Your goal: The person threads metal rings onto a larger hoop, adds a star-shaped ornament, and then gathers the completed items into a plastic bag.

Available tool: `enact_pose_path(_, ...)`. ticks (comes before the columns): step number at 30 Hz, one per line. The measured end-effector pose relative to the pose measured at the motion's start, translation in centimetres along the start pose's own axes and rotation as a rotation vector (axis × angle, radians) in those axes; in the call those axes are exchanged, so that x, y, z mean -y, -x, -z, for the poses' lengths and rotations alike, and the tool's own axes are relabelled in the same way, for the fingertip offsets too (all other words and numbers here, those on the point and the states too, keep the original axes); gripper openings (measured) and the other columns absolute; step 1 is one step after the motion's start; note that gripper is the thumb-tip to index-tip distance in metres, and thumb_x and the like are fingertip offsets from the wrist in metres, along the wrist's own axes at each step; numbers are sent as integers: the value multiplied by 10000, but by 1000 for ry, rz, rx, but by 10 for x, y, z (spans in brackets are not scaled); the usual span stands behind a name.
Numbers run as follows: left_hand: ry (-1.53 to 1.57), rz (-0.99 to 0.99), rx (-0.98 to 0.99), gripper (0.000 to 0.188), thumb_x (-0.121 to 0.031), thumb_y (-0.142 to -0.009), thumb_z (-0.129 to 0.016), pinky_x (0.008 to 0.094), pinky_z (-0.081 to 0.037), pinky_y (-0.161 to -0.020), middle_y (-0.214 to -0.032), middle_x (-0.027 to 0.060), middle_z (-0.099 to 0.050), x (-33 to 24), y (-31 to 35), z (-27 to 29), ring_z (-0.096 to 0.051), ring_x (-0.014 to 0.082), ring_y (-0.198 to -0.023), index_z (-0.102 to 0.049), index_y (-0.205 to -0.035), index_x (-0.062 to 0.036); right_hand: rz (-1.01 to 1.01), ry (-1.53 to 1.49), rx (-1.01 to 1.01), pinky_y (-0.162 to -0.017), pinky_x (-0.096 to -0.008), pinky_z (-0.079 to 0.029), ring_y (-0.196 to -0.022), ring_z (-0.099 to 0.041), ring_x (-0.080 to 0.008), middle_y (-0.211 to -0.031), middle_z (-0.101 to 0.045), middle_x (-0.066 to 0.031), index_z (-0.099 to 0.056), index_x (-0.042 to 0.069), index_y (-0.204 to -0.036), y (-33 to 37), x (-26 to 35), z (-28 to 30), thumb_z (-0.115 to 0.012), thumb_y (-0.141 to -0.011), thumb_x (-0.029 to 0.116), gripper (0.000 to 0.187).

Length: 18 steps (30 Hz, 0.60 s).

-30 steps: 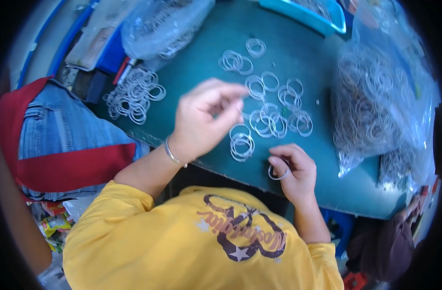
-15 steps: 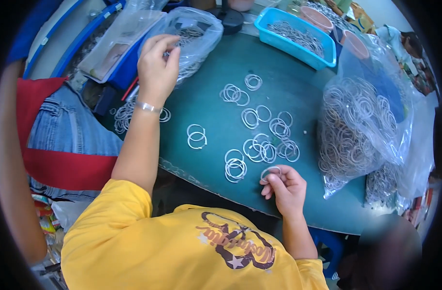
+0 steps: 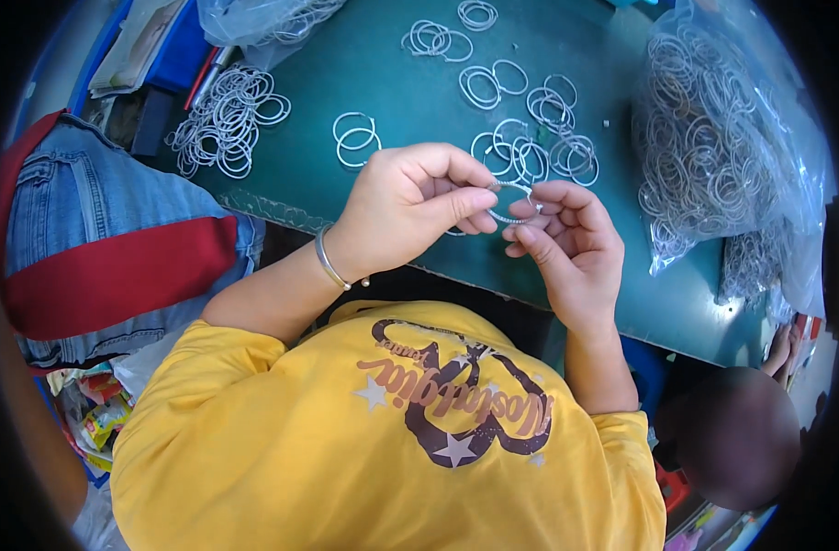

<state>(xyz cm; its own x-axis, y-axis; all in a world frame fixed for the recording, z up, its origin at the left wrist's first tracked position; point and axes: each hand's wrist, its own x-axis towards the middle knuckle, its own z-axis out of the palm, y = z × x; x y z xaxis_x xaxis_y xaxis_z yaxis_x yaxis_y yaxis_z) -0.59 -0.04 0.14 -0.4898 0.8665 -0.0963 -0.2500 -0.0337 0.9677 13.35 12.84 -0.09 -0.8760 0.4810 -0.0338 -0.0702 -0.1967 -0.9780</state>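
1. There's the silvery ring point(image 3: 507, 219), left of the clear bag point(image 3: 704, 165)!
2. Left hand point(image 3: 406, 197): fingers pinching it.
3. Right hand point(image 3: 583, 243): fingers curled at it; gripping? Can't tell.
4. Farther left of the bag, a tangled heap point(image 3: 229, 119).

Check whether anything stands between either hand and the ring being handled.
Nothing visible does: the left hand pinches the ring on its left, and the right hand is at its right side, no object between.

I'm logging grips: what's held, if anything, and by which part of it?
A thin, round, silver-coloured metal ring: the left hand pinches its left side; the right hand is at its right side, exact contact unclear.
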Motion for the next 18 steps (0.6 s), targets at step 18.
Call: enact_pose_path(18,-547,-506,38,130,55,-750,-677,193,-494,-549,-775,89,-626,2,0,-7,-654,135,-659,-647,-873,28,-62,38,-63,-628,-192,-513,-731,-617,-98,-860,-626,-66,-584,-43,-943,8,-16,9,-579,-838,-60,106)
